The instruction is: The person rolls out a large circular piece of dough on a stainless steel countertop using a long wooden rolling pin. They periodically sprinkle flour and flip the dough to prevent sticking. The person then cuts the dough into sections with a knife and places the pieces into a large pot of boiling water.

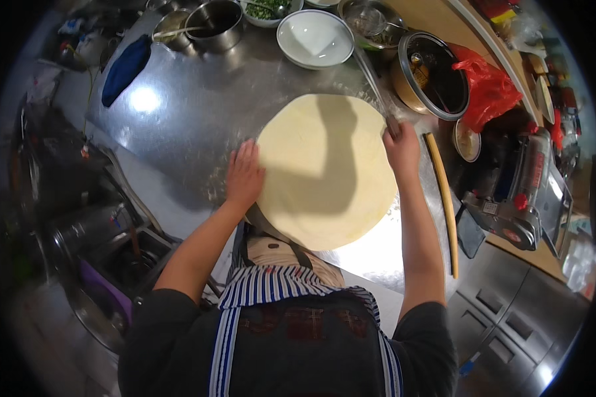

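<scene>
A large round sheet of pale rolled dough lies flat on the stainless steel worktop, with shadows falling across it. Along its left edge my left hand rests flat, palm down, gripping nothing. My right hand is closed around the dark grip of a long metal-handled utensil, beside the dough's right edge. That handle runs up towards a metal bowl with a round strainer in it; whether the two are one piece is hard to tell. A wooden rolling pin lies right of my right forearm.
Along the back stand a white bowl, steel pots and a bowl of chopped greens. At right are a deep pot of dark liquid, a red plastic bag and a metal slicer-like machine. A blue cloth lies left.
</scene>
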Motion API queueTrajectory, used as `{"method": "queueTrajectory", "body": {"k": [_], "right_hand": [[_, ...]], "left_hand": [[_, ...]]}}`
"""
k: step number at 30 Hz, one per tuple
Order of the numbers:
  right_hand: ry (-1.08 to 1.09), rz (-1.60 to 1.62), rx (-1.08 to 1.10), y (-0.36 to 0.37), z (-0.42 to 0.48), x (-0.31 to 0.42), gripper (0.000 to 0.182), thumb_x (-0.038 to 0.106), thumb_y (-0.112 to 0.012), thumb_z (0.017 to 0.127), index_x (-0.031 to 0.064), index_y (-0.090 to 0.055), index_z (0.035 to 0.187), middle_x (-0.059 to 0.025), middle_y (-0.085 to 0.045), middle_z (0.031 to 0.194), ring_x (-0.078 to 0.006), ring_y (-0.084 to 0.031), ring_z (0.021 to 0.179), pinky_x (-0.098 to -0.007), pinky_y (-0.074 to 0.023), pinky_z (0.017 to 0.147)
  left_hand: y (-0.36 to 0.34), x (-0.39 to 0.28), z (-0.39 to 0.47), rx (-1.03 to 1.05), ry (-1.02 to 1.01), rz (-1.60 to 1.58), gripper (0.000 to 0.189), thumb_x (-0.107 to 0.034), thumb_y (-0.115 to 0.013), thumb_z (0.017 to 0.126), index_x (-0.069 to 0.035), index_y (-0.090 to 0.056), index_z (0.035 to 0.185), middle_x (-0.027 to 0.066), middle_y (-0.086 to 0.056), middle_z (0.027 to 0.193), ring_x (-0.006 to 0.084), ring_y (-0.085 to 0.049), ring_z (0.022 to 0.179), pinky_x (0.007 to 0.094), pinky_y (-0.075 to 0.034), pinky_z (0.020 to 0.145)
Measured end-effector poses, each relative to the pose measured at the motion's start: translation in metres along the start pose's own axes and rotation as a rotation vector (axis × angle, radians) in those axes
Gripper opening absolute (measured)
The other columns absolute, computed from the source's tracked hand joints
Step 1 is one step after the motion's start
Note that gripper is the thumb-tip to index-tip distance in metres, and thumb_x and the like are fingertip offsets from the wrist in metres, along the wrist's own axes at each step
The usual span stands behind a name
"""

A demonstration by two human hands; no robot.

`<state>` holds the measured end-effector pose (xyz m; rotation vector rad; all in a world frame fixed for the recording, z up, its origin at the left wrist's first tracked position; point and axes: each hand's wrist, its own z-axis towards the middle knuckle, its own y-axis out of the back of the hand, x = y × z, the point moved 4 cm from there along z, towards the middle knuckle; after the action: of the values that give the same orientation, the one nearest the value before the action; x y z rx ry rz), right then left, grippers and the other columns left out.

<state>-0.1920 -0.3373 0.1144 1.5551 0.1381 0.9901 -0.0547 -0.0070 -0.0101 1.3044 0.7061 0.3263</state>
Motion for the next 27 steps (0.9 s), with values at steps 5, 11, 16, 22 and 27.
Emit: {"method": "queueTrajectory", "body": {"k": [5, 11, 16, 22, 27], "right_hand": [[-0.369, 0.425, 0.034, 0.061, -0.107, -0.085, 0.02, 0.018, -0.066, 0.089, 0.0011, -0.057, 0.095, -0.0031, -0.059, 0.078, -0.0095, -0.053, 0.073, -0.026, -0.0434, 0.067], [-0.459, 0.569, 0.044, 0.08, -0.194, -0.148, 0.019, 0.019, -0.065, 0.09, 0.0016, -0.058, 0.092, 0.0012, -0.052, 0.07, -0.0052, -0.046, 0.065, -0.0219, -0.0385, 0.059], [-0.446, 0.516, 0.189, 0.083, -0.229, -0.153, 0.025, 0.022, -0.066, 0.09, -0.0013, -0.057, 0.091, 0.0011, -0.05, 0.065, -0.0063, -0.044, 0.06, -0.0241, -0.0377, 0.053], [-0.084, 0.134, 0.363, 0.079, -0.239, -0.135, 0.027, 0.024, -0.068, 0.088, 0.0012, -0.055, 0.087, -0.0068, -0.047, 0.06, -0.0168, -0.046, 0.055, -0.0312, -0.0421, 0.055], [-0.047, -0.036, 0.421, 0.082, -0.265, -0.169, 0.027, 0.028, -0.07, 0.086, 0.0051, -0.055, 0.082, -0.01, -0.055, 0.062, -0.0288, -0.058, 0.056, -0.0368, -0.0468, 0.056]], "left_hand": [[-0.04, -0.1, 0.032, -0.073, 0.142, 0.089, 0.061, -0.035, -0.044, 0.096, 0.001, -0.033, 0.144, 0.015, -0.031, 0.152, 0.0278, -0.025, 0.143, 0.0432, -0.016, 0.118], [-0.074, -0.245, -0.041, 0.145, -0.29, -0.044, 0.056, -0.035, -0.04, 0.096, -0.007, -0.038, 0.144, 0.0097, -0.035, 0.152, 0.0227, -0.024, 0.143, 0.0445, -0.015, 0.117], [-0.046, -0.096, -0.046, -0.044, 0.204, 0.18, 0.055, -0.036, -0.036, 0.099, -0.011, -0.034, 0.147, 0.0067, -0.027, 0.155, 0.0213, -0.024, 0.144, 0.045, -0.014, 0.117], [-0.041, -0.043, -0.091, -0.26, 0.382, 0.121, 0.058, -0.039, -0.04, 0.098, -0.01, -0.033, 0.147, 0.007, -0.028, 0.155, 0.0238, -0.025, 0.143, 0.0439, -0.016, 0.117], [-0.047, -0.084, -0.115, -0.252, 0.441, 0.134, 0.057, -0.038, -0.038, 0.098, -0.01, -0.032, 0.148, 0.006, -0.029, 0.155, 0.0235, -0.025, 0.143, 0.044, -0.017, 0.117]]}}
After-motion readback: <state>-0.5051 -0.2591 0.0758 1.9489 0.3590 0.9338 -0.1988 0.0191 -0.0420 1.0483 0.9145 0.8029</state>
